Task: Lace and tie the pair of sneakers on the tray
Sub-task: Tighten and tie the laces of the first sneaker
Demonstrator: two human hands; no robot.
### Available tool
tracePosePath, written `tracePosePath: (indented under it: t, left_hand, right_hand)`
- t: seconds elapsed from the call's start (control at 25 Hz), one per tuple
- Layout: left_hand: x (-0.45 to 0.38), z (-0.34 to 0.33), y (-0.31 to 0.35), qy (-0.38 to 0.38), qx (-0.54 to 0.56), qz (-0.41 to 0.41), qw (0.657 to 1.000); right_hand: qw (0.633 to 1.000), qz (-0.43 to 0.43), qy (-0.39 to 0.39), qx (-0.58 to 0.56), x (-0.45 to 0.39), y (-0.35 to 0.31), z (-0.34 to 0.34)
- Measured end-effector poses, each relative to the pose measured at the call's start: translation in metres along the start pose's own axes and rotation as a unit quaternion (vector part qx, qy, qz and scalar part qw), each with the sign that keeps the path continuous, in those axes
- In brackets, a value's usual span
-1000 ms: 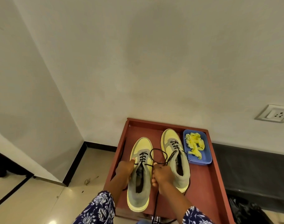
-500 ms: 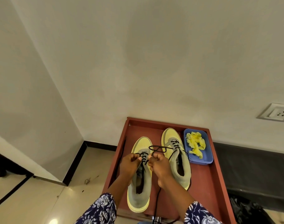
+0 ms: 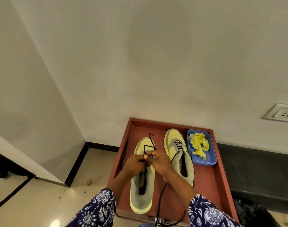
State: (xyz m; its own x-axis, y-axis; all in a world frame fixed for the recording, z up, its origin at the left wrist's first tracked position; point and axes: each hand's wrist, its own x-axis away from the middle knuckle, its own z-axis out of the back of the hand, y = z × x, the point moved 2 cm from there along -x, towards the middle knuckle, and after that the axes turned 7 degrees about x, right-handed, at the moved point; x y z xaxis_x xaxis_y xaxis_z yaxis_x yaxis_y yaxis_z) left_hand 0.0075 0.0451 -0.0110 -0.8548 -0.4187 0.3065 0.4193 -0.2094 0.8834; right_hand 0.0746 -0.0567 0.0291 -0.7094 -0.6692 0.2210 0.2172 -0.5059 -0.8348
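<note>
Two yellow and grey sneakers stand side by side, toes toward the wall, on a red-brown tray [image 3: 209, 182]. Over the tongue of the left sneaker [image 3: 142, 192] my left hand [image 3: 136, 163] and my right hand [image 3: 160, 162] meet, both pinching its black lace [image 3: 150, 145], which loops up above my fingers. The hands hide the eyelets of that shoe. The right sneaker [image 3: 179, 154] has a black lace through its front eyelets; one loose end trails down past the tray's near edge.
A blue plastic tub [image 3: 213, 158] with crumpled yellow material sits at the tray's back right, beside the right sneaker. A white wall rises just behind the tray, with a socket [image 3: 281, 114] at right. Tiled floor lies left; a dark bag is at bottom right.
My hands have come together from either side of the left sneaker to its middle. The lace loop has shrunk and now stands up above my fingers.
</note>
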Motion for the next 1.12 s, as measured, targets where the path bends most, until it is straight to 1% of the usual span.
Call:
tracePosePath:
  t: [0.12,0.32,0.4,0.48,0.56,0.72,0.8,0.88,0.92,1.0,1.12]
  left_hand:
    - [0.002,0.002,0.002,0.021,0.012,0.022,0.999]
    - [0.006,0.007,0.004,0.051,0.09,0.038,0.994]
    - [0.006,0.008,0.003,0.062,0.119,0.044,0.99]
    - [0.007,0.008,0.004,0.071,0.135,0.047,0.987]
    - [0.007,0.008,0.006,0.077,0.141,0.046,0.986]
    - [0.007,0.011,0.005,0.07,0.167,0.054,0.982]
    - [0.009,0.013,0.006,0.063,0.166,0.058,0.982]
    - [0.009,0.015,0.005,0.057,0.161,0.057,0.984]
    - [0.009,0.016,0.005,0.059,0.15,0.053,0.985]
    - [0.008,0.019,0.004,0.062,0.109,0.03,0.992]
    - [0.008,0.018,0.01,0.066,-0.006,-0.036,0.997]
  right_hand:
    - [0.999,-0.022,-0.022,0.014,-0.001,0.004,0.0]
    - [0.991,-0.024,-0.084,0.1,0.001,0.017,0.001]
    - [0.988,-0.021,-0.08,0.129,0.004,0.021,0.001]
    - [0.986,-0.005,-0.06,0.156,0.005,0.026,0.002]
    - [0.985,0.016,-0.058,0.16,0.006,0.026,0.001]
    - [0.975,0.063,-0.105,0.184,0.012,0.01,-0.001]
    - [0.96,0.081,-0.113,0.244,0.013,0.007,-0.002]
    - [0.945,0.087,-0.089,0.303,0.015,0.01,-0.002]
    - [0.943,0.088,-0.076,0.311,0.016,0.012,-0.002]
    - [0.946,0.081,-0.066,0.308,0.014,0.016,-0.002]
    - [0.961,0.076,-0.049,0.262,0.007,0.019,-0.002]
